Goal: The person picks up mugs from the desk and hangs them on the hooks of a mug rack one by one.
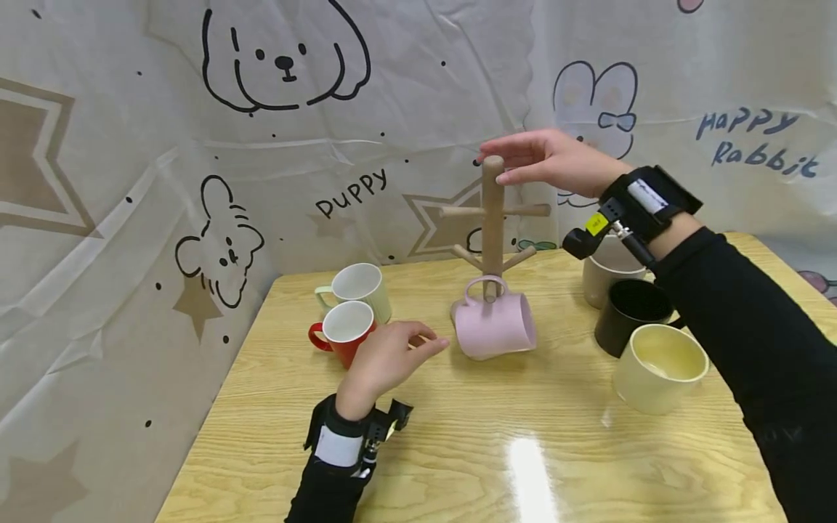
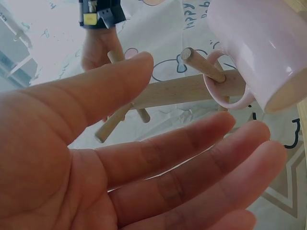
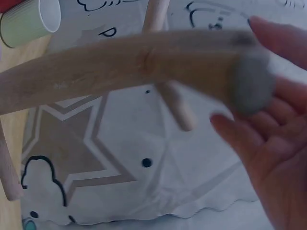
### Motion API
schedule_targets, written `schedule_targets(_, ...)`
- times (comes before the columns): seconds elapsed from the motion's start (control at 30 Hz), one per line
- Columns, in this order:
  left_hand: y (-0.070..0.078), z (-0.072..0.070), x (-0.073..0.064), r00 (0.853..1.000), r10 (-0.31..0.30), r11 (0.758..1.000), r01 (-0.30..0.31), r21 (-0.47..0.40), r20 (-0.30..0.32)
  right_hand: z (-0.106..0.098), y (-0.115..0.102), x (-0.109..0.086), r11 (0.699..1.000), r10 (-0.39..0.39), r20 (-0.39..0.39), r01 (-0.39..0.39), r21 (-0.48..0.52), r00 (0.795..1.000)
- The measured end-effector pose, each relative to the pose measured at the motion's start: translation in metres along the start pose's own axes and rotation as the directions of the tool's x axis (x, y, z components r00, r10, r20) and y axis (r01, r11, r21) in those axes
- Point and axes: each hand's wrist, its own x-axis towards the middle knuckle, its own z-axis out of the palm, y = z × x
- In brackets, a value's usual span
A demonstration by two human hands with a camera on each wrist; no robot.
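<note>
A wooden mug tree [image 1: 492, 232] stands toward the back of the table, with pegs at two heights. From a lower peg hangs a pink mug [image 1: 492, 330] by its handle, lying sideways with its mouth to the right. My left hand [image 1: 390, 356] is just left of this mug, thumb and fingers apart and nothing between them; the left wrist view shows the mug [image 2: 261, 48] beyond the fingertips. Up at the top of the post, my right hand [image 1: 556, 160] has its thumb and fingers spread around it, the fingers partly behind the wood.
Beside my left hand sit a red mug [image 1: 341, 350] and a pale green mug [image 1: 378, 296]. On the right are a yellow mug [image 1: 644, 385], a black mug [image 1: 615, 327] and a grey-beige mug [image 1: 596, 280], partly behind my right wrist. A printed cloth [image 1: 366, 131] hangs behind the table.
</note>
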Motion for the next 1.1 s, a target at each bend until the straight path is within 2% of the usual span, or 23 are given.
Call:
schedule_targets(0.13, 0.000, 0.001, 0.000, 1.000, 0.001, 1.000, -0.001, 0.001, 0.006, -0.001, 0.011, 0.011, 0.993, -0.035, 0.080, 0.025, 0.117, 0.996)
schedule_targets(0.23, 0.001, 0.001, 0.000, 1.000, 0.001, 1.000, -0.001, 0.005, 0.008, 0.000, 0.016, 0.014, 0.986, -0.072, 0.086, 0.059, 0.153, 0.994)
schedule_targets(0.47, 0.003, -0.001, 0.000, 1.000, 0.003, 1.000, -0.004, 0.018, 0.005, 0.003, 0.019, 0.015, 0.982, -0.154, 0.007, 0.152, 0.109, 0.988)
schedule_targets(0.67, 0.002, -0.002, -0.001, 1.000, 0.004, 1.000, -0.004, 0.023, 0.008, 0.011, 0.021, 0.013, 0.983, -0.159, -0.112, 0.169, 0.078, 0.981)
schedule_targets(0.77, 0.001, -0.002, -0.001, 1.000, 0.005, 1.000, -0.005, 0.026, 0.008, 0.015, 0.021, 0.012, 0.986, -0.153, -0.174, 0.161, 0.035, 0.973)
schedule_targets(0.87, 0.001, -0.001, 0.000, 1.000, 0.004, 1.000, -0.005, 0.028, 0.010, 0.020, 0.017, 0.011, 0.992, -0.127, -0.255, 0.121, -0.039, 0.959)
schedule_targets(1.0, 0.000, -0.001, 0.000, 1.000, 0.004, 1.000, -0.005, 0.022, 0.008, 0.029, 0.007, 0.011, 0.988, -0.061, -0.371, 0.004, -0.153, 0.927)
schedule_targets(1.1, -0.001, -0.001, 0.000, 1.000, 0.013, 1.000, -0.013, 0.024, 0.001, 0.035, 0.000, 0.010, 0.971, -0.035, -0.433, -0.072, -0.228, 0.900)
